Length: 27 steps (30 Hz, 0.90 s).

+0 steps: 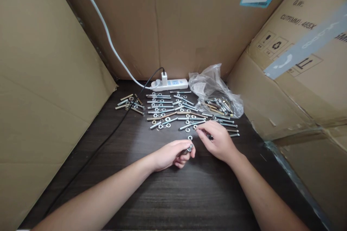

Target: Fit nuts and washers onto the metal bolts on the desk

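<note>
Left hand (175,155) closed around a bolt (189,148), its end poking out between thumb and curled fingers. Right hand (217,140) reaching forward, thumb and index fingertip nearly together at a nut (195,127); can't tell if pinched or only touched. Loose washer (190,138) on the dark wood-look worktop (173,195), just beyond the left hand and left of the right hand's fingertips. Another flat washer (187,130) lies a bit farther out, left of the nut. Beyond both hands: rows of long bolts (159,102), mostly silver, some brassy, with nuts and washers set among them. More silver bolts (229,125) just beyond and to the right of the right hand. Far left of the left hand's reach, small mixed pile (130,104) of bolts and washers. Past the right hand, clear plastic bag (210,79) with more hardware in its mouth. Farthest out, white power strip (173,85) with a white charger (164,78) plugged in, black cable (108,133) running back past the left forearm's outer side. Cardboard boxes (114,25) wall off the left, right and far sides.
</note>
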Tool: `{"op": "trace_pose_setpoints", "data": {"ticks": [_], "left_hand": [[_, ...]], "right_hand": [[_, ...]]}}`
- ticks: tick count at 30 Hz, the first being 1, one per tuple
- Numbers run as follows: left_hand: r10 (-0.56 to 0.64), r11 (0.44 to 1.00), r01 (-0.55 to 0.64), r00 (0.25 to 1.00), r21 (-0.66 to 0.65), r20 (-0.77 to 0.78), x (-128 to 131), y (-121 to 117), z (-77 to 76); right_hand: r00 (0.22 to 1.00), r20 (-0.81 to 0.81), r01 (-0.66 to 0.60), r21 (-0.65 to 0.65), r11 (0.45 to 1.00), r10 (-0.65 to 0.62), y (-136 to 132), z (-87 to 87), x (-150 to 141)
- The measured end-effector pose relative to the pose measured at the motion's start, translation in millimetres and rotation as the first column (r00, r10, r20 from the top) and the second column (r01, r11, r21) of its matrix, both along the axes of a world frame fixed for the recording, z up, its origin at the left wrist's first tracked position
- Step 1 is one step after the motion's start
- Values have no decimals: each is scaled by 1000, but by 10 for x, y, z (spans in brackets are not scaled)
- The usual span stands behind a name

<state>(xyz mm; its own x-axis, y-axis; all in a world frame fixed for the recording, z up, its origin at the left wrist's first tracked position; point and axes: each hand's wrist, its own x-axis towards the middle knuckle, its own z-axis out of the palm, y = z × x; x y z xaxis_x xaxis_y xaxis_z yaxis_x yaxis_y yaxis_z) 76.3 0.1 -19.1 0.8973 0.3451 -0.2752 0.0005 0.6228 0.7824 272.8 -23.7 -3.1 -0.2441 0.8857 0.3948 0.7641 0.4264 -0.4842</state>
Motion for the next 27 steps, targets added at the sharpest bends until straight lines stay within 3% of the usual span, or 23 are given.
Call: {"op": "trace_pose_setpoints", "data": {"ticks": [3, 8, 27], "left_hand": [[58, 998, -58, 998, 14, 8, 4, 10, -20], [48, 999, -47, 999, 27, -13, 6, 11, -32], [50, 998, -49, 998, 29, -30, 8, 8, -75]], "right_hand": [[992, -73, -105, -50, 993, 102, -62, 64, -70], [964, -133, -250, -178, 952, 228, -103, 88, -181], [975, 9, -215, -194, 957, 220, -114, 84, -210]]}}
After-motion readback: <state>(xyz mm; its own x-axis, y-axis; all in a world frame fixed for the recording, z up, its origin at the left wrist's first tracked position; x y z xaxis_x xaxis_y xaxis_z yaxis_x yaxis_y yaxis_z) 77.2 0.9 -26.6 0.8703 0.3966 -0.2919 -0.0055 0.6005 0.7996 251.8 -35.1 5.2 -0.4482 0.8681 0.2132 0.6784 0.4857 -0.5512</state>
